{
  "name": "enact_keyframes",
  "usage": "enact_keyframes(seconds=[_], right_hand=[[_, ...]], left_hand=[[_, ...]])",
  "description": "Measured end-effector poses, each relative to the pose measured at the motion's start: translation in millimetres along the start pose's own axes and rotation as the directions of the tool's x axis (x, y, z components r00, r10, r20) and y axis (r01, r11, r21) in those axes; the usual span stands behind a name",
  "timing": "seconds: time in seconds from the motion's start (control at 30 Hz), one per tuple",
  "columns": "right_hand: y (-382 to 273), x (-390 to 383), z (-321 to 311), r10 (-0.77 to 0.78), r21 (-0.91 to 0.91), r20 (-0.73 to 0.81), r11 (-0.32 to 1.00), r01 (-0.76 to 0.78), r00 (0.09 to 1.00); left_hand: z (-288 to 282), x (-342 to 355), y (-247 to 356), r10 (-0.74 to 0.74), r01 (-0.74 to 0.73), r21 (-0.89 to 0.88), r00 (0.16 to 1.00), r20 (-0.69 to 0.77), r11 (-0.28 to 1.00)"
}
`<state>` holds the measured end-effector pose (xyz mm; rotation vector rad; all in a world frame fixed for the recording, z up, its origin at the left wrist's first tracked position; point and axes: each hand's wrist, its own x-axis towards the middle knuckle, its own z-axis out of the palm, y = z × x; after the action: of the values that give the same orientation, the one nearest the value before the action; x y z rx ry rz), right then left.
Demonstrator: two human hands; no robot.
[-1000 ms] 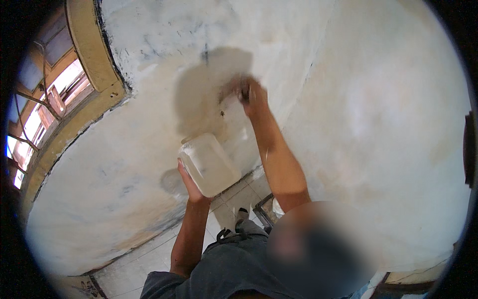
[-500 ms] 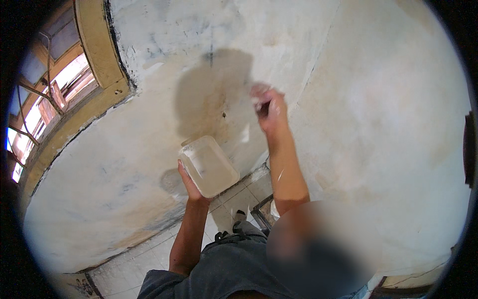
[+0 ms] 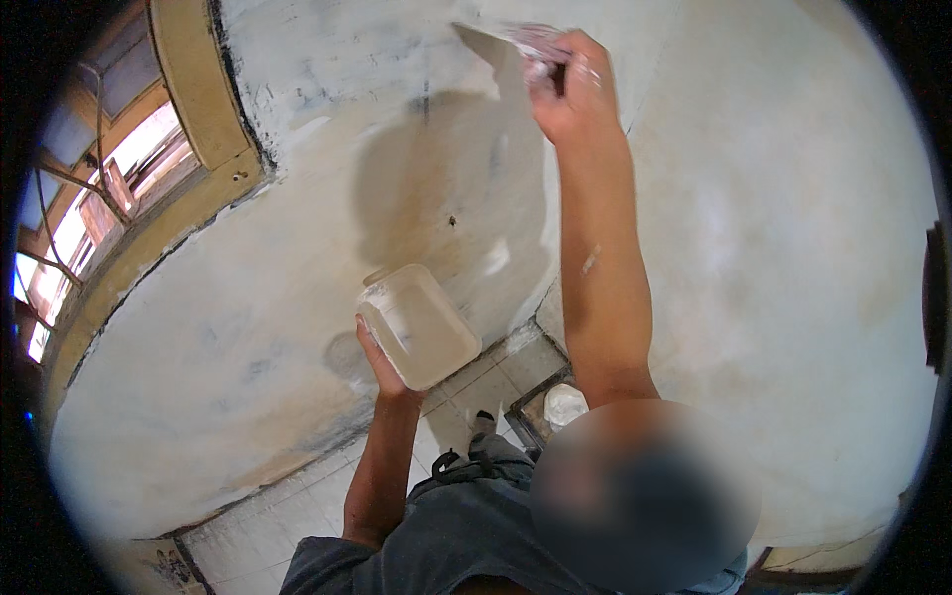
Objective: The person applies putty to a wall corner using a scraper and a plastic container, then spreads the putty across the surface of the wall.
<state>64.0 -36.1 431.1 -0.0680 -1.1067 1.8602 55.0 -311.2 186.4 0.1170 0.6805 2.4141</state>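
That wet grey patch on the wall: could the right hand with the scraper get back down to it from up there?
Probably yes. The right hand holds the scraper just above the grey patch, with bare wall between; the tub sits lower left.

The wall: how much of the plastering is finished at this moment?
Done: a darker, wet-looking patch on the wall. In hand: the right hand presses a trowel above that patch; the left hand holds a rectangular tub. Left: the pale, dry surface around the patch.

Cream tub (image 3: 421, 327), blotchy off-white wall (image 3: 793, 248), mustard-yellow window frame (image 3: 193, 94).
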Motion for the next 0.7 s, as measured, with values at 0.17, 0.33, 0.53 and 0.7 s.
enact_keyframes(seconds=[0.17, 0.33, 0.53, 0.7], right_hand=[[57, -61, -55, 0.059, 0.185, 0.059, 0.980, -0.069, 0.997], [138, -125, -63, 0.309, 0.131, -0.031, 0.944, -0.303, 0.951], [132, -60, -11, 0.337, 0.183, -0.221, 0.936, -0.300, 0.915], [20, -21, 35, 0.210, 0.277, -0.111, 0.945, -0.173, 0.971]], left_hand=[[1, 0, 0, -0.008, 0.009, -0.034, 0.999, 0.038, 0.999], [0, -1, 6, 0.023, -0.024, 0.019, 0.998, 0.056, 1.000], [4, -3, 3, 0.005, -0.005, 0.004, 0.998, 0.055, 1.000], [-7, 2, 3, 0.014, -0.013, -0.032, 0.998, 0.055, 0.999]])
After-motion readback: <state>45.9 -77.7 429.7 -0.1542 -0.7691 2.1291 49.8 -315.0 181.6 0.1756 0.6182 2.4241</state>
